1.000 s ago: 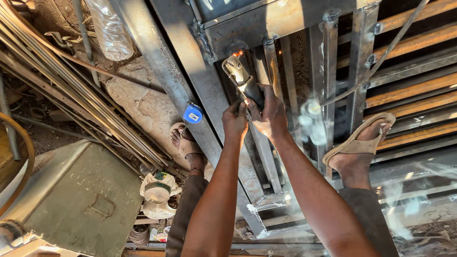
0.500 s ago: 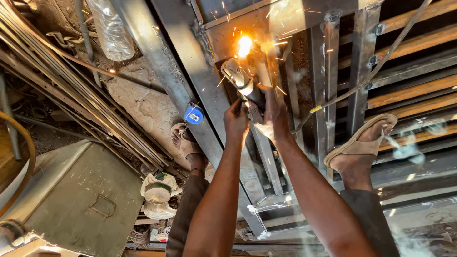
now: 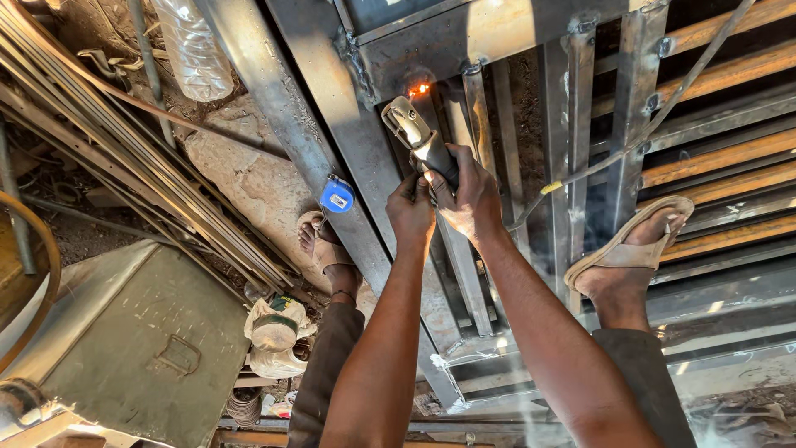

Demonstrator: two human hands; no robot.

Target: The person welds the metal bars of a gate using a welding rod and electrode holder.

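Left hand (image 3: 412, 211) and right hand (image 3: 469, 192) gripping angle grinder (image 3: 419, 141), sparks on steel frame (image 3: 464, 50)

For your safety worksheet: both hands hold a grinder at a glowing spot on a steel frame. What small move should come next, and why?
Probably ease the grinder a touch along the joint. Both hands, left and right, grip its handle, and its tip meets the frame at an orange glow, so staying there may overheat that spot.
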